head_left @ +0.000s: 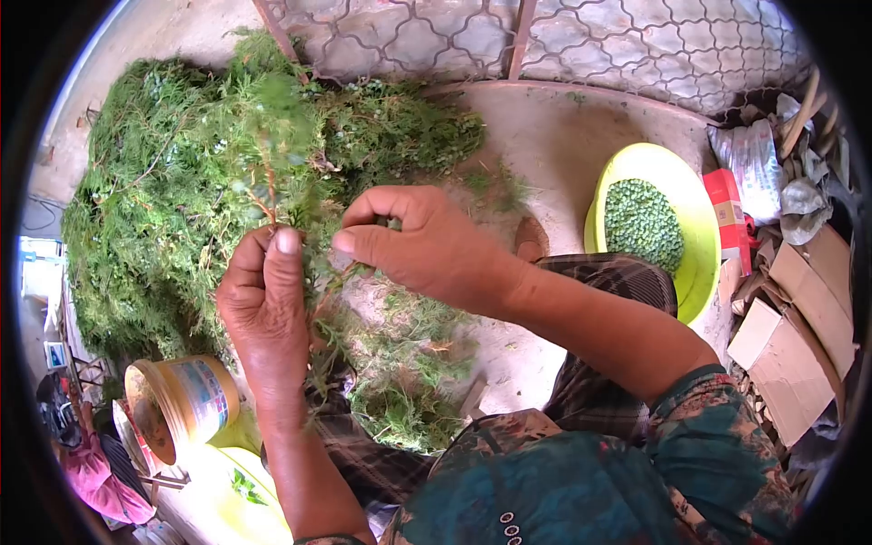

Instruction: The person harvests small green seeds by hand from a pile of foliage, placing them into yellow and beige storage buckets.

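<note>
Upright in my left hand (268, 295) is a leafy evergreen sprig (270, 177), its brown stem pinched between thumb and fingers. The sprig's top is blurred. Just to the right, my right hand (422, 241) is closed, thumb against curled fingers, with a bit of green showing inside that I cannot make out. Behind both hands lies a large heap of cut evergreen branches (163, 218), with pale bluish cones among the leaves. More loose green sprigs (409, 400) lie below the hands, near my legs. Small green cones (640, 222) partly fill a yellow-green basin (699, 245) on the right.
A yellow bucket (195, 400) lies tilted at lower left, beside another yellow-green basin (218, 490) with a few leaves. Flattened cardboard (786, 363), a red box (727, 213) and plastic bags (749, 168) stand at right. A metal lattice (618, 45) runs along the back.
</note>
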